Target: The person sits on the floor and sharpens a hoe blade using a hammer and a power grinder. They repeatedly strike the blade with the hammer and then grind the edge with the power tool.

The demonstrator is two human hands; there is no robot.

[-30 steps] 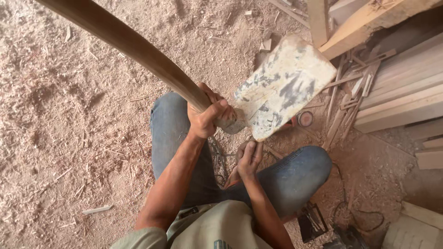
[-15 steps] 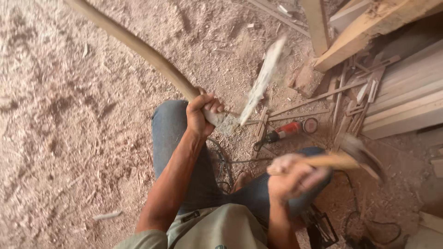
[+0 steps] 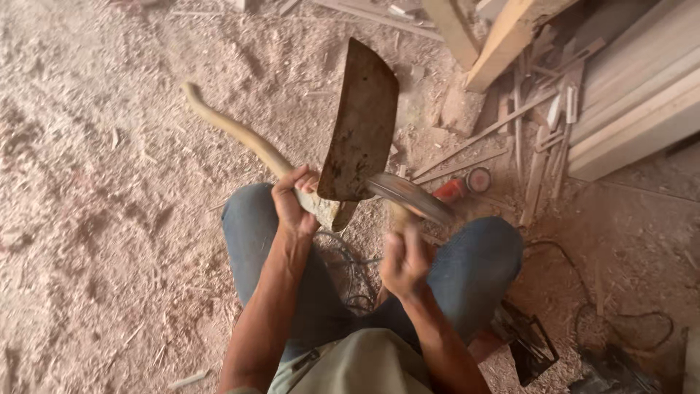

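The left hand (image 3: 293, 198) is gripping a long curved wooden handle (image 3: 240, 135) just below its big flat metal blade (image 3: 361, 128). The blade is standing up over the person's knees, rusty side showing. The right hand (image 3: 403, 261) is closing tight around a hammer (image 3: 408, 195). The hammer's blurry head is touching the bottom of the blade. Sawdust (image 3: 95, 219) is covering the floor, and wood planks (image 3: 634, 102) are lying well apart on the right.
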